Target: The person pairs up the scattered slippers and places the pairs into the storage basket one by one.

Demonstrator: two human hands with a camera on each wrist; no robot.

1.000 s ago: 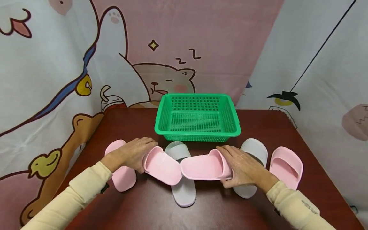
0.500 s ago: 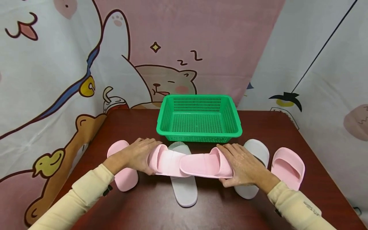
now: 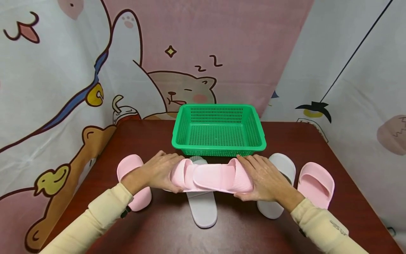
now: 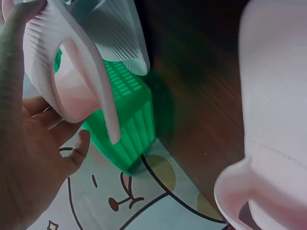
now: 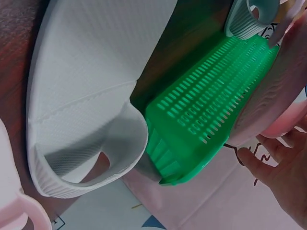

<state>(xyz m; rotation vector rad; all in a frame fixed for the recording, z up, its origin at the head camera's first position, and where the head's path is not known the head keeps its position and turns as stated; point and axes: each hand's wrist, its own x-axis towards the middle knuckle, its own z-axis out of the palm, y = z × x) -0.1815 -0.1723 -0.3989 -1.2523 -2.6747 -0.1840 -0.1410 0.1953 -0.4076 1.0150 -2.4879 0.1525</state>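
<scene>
In the head view my left hand grips a pink slide slipper by its ribbed strap end. A matching pink slipper is held at its strap end by my right hand. Their heel ends point at each other, and the right slipper's sole overlaps the left one's. Both are held over a white slipper on the table, hiding its middle. The left wrist view shows the left hand's thumb and fingers around the ribbed strap.
Behind the hands stands a green perforated basket with nothing in it. Another pink slipper lies by my left wrist. On the right are a white slipper and a pink one, on the dark red table.
The two held pink slippers have come inward from an angled, end-to-end pose. They are now lined up and overlap more. The slippers on the table and the basket have stayed put.
</scene>
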